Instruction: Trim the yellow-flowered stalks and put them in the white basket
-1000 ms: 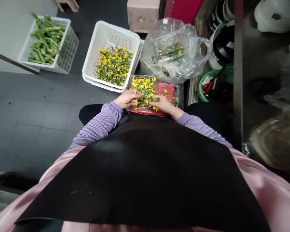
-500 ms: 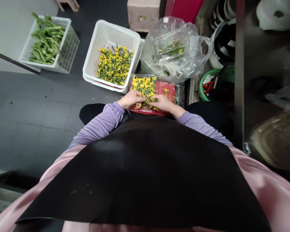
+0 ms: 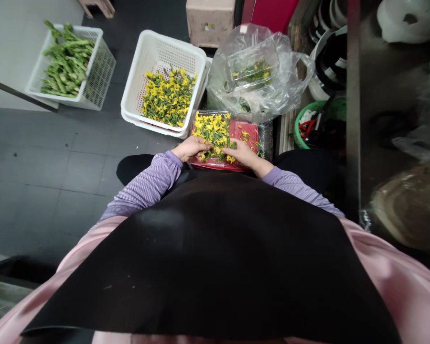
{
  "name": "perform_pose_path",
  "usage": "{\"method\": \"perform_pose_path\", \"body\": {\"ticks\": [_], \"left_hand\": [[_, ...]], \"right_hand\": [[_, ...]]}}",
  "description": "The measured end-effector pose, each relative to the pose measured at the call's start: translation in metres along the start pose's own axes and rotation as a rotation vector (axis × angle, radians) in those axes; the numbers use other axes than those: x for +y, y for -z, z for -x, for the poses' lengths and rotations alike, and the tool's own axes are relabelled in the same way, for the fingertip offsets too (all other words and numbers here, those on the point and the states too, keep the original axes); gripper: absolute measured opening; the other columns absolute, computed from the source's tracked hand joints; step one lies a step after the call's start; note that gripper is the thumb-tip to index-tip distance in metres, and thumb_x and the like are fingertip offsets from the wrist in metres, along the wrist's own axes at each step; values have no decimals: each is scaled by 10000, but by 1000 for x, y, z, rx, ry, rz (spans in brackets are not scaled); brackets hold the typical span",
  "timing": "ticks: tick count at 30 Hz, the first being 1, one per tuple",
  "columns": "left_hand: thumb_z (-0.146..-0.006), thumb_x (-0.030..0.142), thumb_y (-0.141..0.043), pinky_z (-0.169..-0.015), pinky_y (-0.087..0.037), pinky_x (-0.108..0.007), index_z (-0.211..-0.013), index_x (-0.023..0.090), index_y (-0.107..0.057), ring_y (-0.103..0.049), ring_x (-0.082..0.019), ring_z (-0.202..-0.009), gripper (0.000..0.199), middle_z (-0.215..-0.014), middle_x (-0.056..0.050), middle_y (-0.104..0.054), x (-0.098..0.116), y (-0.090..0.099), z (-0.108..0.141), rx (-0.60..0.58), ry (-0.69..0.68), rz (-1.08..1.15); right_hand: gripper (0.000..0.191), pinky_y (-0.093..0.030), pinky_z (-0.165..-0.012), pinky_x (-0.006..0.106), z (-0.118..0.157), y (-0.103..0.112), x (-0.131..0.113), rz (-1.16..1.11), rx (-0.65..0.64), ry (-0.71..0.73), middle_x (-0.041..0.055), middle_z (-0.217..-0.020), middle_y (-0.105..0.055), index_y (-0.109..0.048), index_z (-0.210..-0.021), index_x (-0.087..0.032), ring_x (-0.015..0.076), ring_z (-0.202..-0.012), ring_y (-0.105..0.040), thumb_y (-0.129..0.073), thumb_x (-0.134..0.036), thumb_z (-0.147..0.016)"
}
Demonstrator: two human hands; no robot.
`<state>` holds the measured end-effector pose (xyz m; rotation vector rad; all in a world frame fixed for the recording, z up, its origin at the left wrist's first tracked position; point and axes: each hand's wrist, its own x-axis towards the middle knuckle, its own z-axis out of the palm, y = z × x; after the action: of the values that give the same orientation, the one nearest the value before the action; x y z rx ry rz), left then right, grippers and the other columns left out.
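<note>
Had just drawn the bare left hand (image 3: 188, 149) slightly away from the bare right hand (image 3: 241, 151), after bringing the fingertips closer together a moment earlier. Made no plain difference to the pile of small green sprigs with yellow flowers (image 3: 210, 126), so seemed to be at close finger work there, with nothing carried off.

Pinched a slim green piece (image 3: 231, 144) between right thumb and fingers, above the near part of the pile. Pointed it away from the body, towards the far edge of the red tray with clear plastic (image 3: 242, 128), with its long axis running roughly near to far and leaning a little left. Could not tell which end bore a flower.

Curled the left fingers together at the pile's near left side; could not tell what, if anything, was gripped.

Had most sprigs heaped in the tray's left part, from the far edge down to the hands, with a few scattered to the right. Had more flowering sprigs in the white perforated plastic basket (image 3: 131, 91), just beyond the tray's far left corner, and a crumpled clear plastic bag (image 3: 290, 91) beyond the far edge.
</note>
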<state>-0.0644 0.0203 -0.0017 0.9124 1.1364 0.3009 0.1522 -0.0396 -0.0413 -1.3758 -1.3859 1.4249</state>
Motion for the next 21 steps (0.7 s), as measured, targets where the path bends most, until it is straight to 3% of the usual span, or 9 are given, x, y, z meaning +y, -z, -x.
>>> {"method": "perform_pose_path", "body": {"ticks": [4, 8, 11, 16, 21], "left_hand": [[-788, 15, -806, -428, -340, -166, -942, 91, -782, -426, -28, -370, 172, -502, 34, -587, 9, -10, 7, -12, -55, -29], [-822, 57, -797, -427, -327, -160, -827, 92, -767, -432, -29, -373, 46, -481, 35, -570, 14, -21, 12, -80, -52, -108], [-863, 112, -789, -419, -320, -157, -785, 90, -743, -431, -25, -371, 93, -489, 32, -573, 14, -22, 14, -79, -40, -118], [-849, 174, -838, -406, -301, -160, -826, 90, -724, -426, -9, -370, 143, -549, 26, -615, 11, -15, 13, 53, -66, 36], [-826, 126, -838, -389, -308, -183, -754, 96, -720, -439, -32, -359, 142, -547, -1, -634, 5, -17, 15, -27, 28, -14]], "right_hand": [[468, -498, -1064, 492, -3, -7, -3, -105, -64, -33, 95, -1059, -773, -737, -1026, -166, 272, -1051, -691, -868, -491, -714], [447, -531, -974, 480, -7, -17, -8, -1, -57, -59, 68, -897, -747, -719, -895, -159, 270, -946, -681, -918, -467, -639], [408, -534, -967, 489, -8, -21, -7, -19, -41, -86, 59, -822, -717, -689, -815, -161, 265, -905, -681, -912, -453, -637], [414, -502, -1083, 510, -1, -18, -5, -296, 2, -142, 92, -1001, -770, -703, -921, -182, 285, -1087, -697, -887, -449, -663], [489, -506, -1095, 531, 6, -18, -9, -444, 3, -174, 112, -1077, -794, -718, -982, -194, 318, -1153, -705, -889, -473, -619]]}}
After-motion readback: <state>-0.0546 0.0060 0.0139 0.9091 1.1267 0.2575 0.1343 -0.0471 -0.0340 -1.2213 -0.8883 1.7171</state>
